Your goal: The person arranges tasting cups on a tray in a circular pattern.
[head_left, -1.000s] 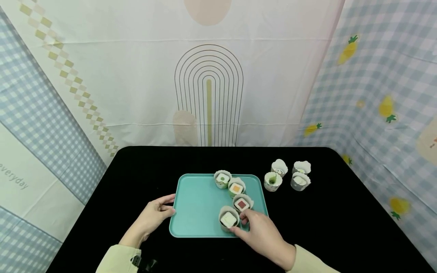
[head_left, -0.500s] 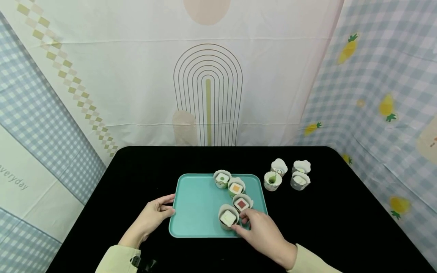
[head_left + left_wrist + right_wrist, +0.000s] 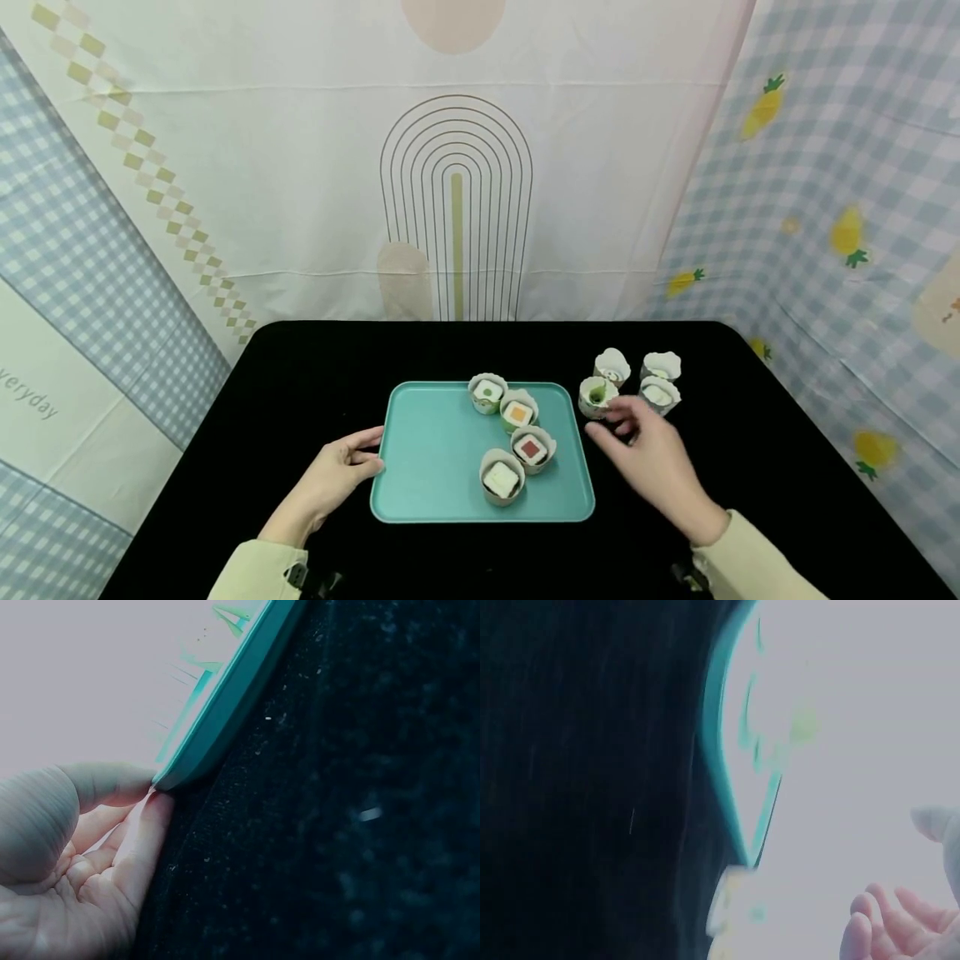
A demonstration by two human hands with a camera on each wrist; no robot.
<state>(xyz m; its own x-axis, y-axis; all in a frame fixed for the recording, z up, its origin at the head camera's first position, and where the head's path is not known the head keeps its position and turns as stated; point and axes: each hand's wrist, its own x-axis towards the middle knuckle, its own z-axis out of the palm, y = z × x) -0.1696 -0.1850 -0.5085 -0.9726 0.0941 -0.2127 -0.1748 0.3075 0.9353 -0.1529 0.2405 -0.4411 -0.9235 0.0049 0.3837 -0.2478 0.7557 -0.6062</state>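
Note:
My left hand [image 3: 337, 475] pinches the left rim of a turquoise tray [image 3: 427, 450]; in the left wrist view, its thumb and finger [image 3: 154, 814] meet at the tray's edge. Four-sided little cakes sit in paper cups on the tray's right half: a plain pale one [image 3: 501, 479], one with a red square [image 3: 531, 450], one with an orange square [image 3: 519, 413] and one with a green dot [image 3: 487, 392]. Right of the tray, my right hand [image 3: 656, 454] holds nothing, thumb and fingers apart. Its fingertips are right at a paper cup with a green filling [image 3: 597, 394].
Behind that cup stands another white paper cup [image 3: 612, 367]. Two more cups, a front one [image 3: 660, 393] and a back one [image 3: 662, 367], stand to their right. The black table [image 3: 322, 367] meets a patterned cloth backdrop [image 3: 585, 208] at the rear.
My right hand has left the pale cake's cup on the tray and moved right and away from me, to the cups beside the tray. The left hand stays at the rim.

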